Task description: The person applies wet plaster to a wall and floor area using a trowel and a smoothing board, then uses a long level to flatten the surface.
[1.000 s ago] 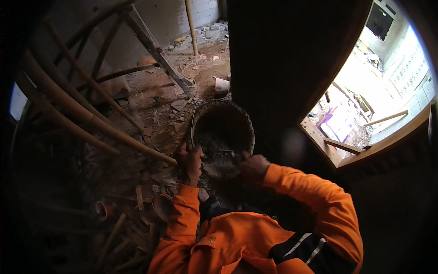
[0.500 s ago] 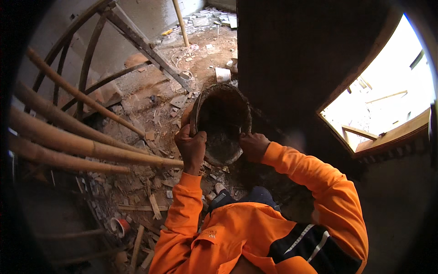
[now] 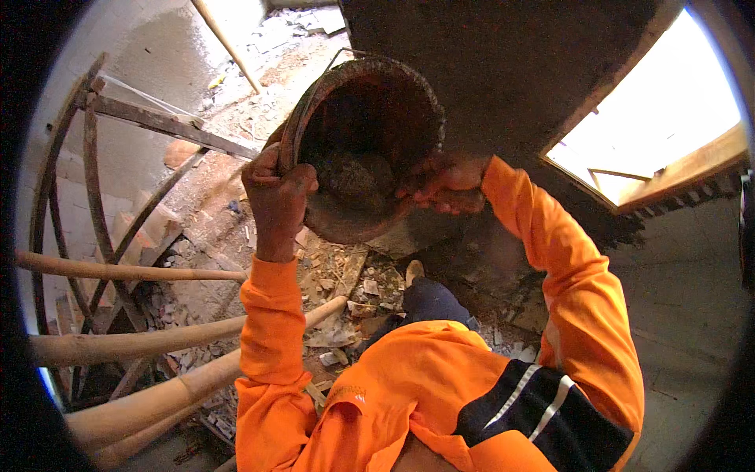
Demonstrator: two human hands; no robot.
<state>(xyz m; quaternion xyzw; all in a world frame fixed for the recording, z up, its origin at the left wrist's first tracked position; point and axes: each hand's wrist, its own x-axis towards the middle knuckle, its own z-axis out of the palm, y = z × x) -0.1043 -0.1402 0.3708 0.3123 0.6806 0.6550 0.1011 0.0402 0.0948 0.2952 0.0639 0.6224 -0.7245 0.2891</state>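
A round, dirty metal pan [image 3: 370,149] is raised up in front of me, tilted so its inside faces the camera. A lump of grey wet mortar [image 3: 354,177] sits in its bottom. My left hand [image 3: 277,197] grips the pan's left rim. On the right rim, my right hand [image 3: 440,182] holds the pan with fingers curled over the edge. Both arms wear orange sleeves [image 3: 550,259]. The pan's top edge is close under a dark concrete beam [image 3: 503,71].
Wooden poles [image 3: 141,346] and a metal frame [image 3: 102,197] stand at the left. Rubble and broken bricks [image 3: 346,291] cover the floor below. A bright window opening [image 3: 661,118] with a wooden sill is at the right. My shoe [image 3: 414,273] shows among the debris.
Both hands have lifted the pan higher and closer to the camera, up toward the beam. The view has tilted with the lift.
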